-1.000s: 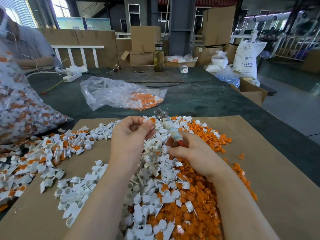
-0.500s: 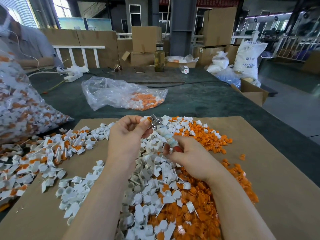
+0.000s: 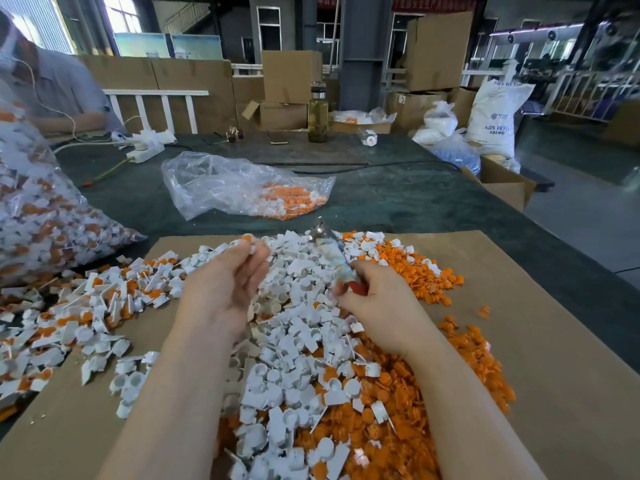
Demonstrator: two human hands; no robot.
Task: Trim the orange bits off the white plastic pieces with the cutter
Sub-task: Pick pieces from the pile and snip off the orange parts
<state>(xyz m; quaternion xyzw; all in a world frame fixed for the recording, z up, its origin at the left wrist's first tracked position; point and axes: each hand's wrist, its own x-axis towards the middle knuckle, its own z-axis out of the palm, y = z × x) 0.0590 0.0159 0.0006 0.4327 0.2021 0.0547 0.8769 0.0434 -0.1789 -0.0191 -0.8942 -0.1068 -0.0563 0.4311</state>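
progress: mid-batch, judged | trimmed white pile point(image 3: 294, 341) under hands, untrimmed pile point(image 3: 86, 306) left of it | left hand point(image 3: 221, 289) loose, maybe pinching a piece | right hand point(image 3: 377, 313) gripping cutter point(image 3: 332, 251)

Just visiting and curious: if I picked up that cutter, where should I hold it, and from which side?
Probably by the handles, as the right hand does: it grips the cutter by the taped handles' red-tipped near end. The metal head points up and away, over the pile of white pieces, so come from the near side, keeping fingers off the cutting end.
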